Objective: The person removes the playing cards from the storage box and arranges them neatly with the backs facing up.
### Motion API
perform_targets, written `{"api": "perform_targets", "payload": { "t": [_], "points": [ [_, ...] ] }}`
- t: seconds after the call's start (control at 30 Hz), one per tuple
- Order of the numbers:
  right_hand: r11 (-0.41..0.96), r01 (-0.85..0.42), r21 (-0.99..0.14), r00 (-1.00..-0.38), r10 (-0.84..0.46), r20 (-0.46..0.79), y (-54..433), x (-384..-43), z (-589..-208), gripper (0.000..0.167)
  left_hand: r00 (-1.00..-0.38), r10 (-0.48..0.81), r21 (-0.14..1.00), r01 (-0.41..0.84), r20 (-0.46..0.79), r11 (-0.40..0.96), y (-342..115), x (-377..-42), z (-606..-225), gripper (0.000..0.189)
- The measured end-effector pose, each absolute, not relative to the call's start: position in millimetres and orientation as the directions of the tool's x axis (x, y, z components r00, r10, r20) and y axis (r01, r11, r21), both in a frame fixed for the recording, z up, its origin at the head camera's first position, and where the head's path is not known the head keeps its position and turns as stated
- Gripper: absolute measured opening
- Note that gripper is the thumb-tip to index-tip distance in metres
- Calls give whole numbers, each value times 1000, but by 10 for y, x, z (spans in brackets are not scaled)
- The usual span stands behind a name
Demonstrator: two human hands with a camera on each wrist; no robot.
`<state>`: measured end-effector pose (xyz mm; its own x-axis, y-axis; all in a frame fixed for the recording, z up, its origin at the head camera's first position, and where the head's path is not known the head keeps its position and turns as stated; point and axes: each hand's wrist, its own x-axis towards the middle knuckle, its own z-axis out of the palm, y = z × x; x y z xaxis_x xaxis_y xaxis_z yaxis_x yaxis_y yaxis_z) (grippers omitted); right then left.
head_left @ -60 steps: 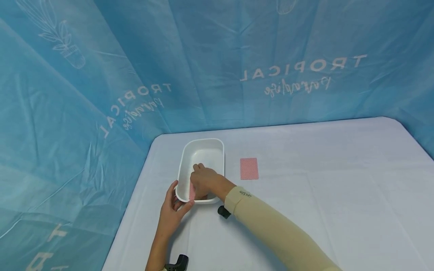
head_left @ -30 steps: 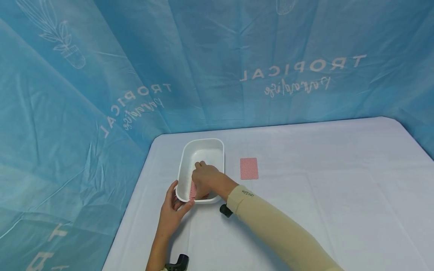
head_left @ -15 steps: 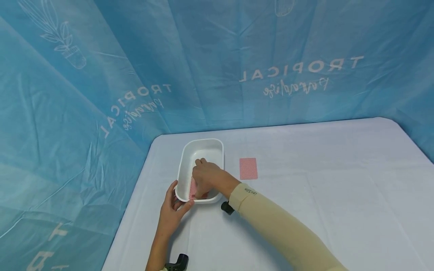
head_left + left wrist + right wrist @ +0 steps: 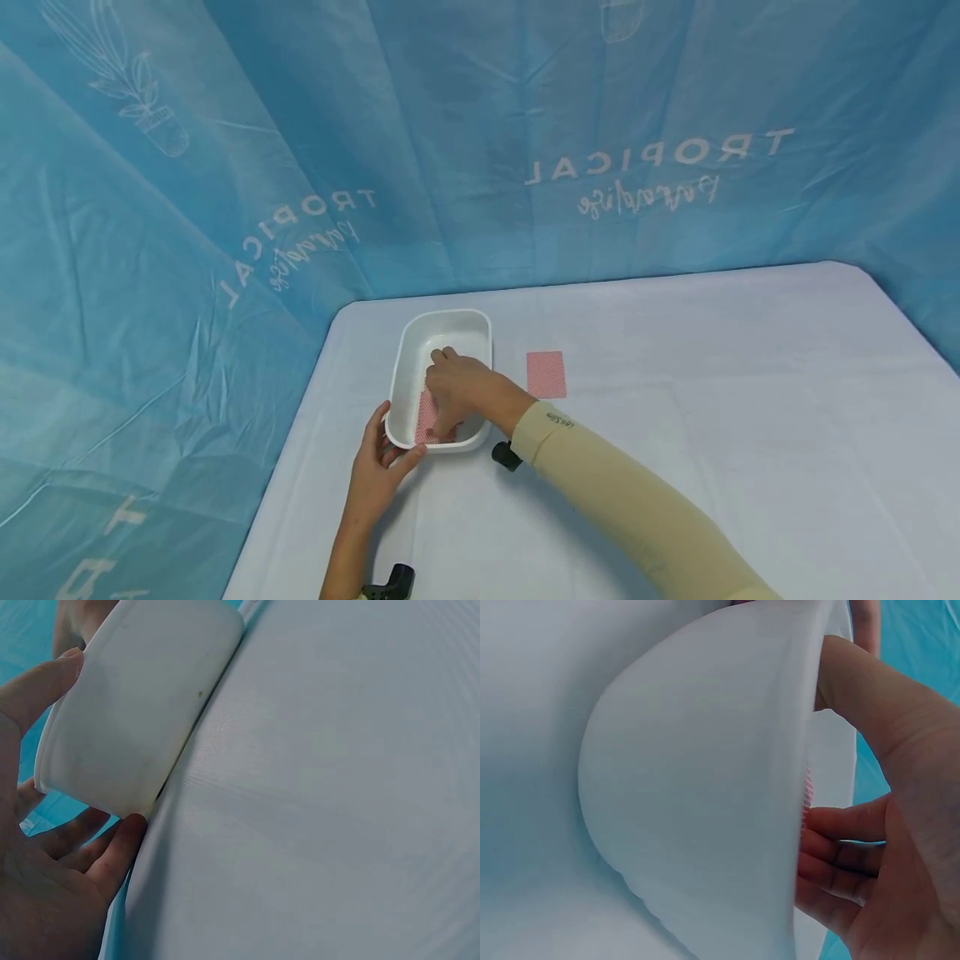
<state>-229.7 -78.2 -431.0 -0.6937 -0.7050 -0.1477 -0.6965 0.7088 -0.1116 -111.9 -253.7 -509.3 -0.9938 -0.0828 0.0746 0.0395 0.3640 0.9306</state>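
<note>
At the near left corner of a white plastic basin [image 4: 397, 350], my left hand [image 4: 375, 475] grips the rim, thumb on top and fingers along the outer side. The left wrist view shows that thumb [image 4: 45, 686] against the basin wall [image 4: 142, 705]. My right hand [image 4: 457, 383] reaches down inside the basin, its curled fingers on a red-patterned playing card [image 4: 425, 417] at the near end. In the right wrist view the fingers [image 4: 847, 821] meet the card's edge [image 4: 808, 791] just above the rim; the thumb tip is hidden behind the basin wall.
A second red-patterned card [image 4: 546, 374] lies flat on the white-covered table [image 4: 712, 400], right of the basin. Blue printed cloth [image 4: 480, 150] hangs behind the table and on the left. A black wrist device [image 4: 507, 456] sits below the right forearm.
My right hand has shifted slightly right and away from me inside the basin, and more of the card there shows. My left hand keeps its grip. The whole view has shifted a little.
</note>
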Motion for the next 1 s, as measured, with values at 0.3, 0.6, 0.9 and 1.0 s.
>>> {"api": "perform_targets", "payload": {
  "t": [0.3,0.6,0.9,1.0],
  "points": [
    [697,-703,-138,-683,-717,-138,-731,-2285,-4259,61,-995,-92,930,-2,34,368,-2538,-1074,-5025,90],
    [706,-700,-106,-695,-708,-127,-682,-2285,-4175,76,-998,-50,932,26,47,363,-2415,-1022,-4743,88],
    [704,-699,-125,-695,-710,-115,-582,-2292,-4110,78,-998,-50,928,27,49,371,-2415,-1020,-4751,88],
    [708,-694,-131,-699,-706,-112,-525,-2289,-4070,81,-998,-53,933,21,43,359,-2411,-1018,-4747,89]
  ]
}}
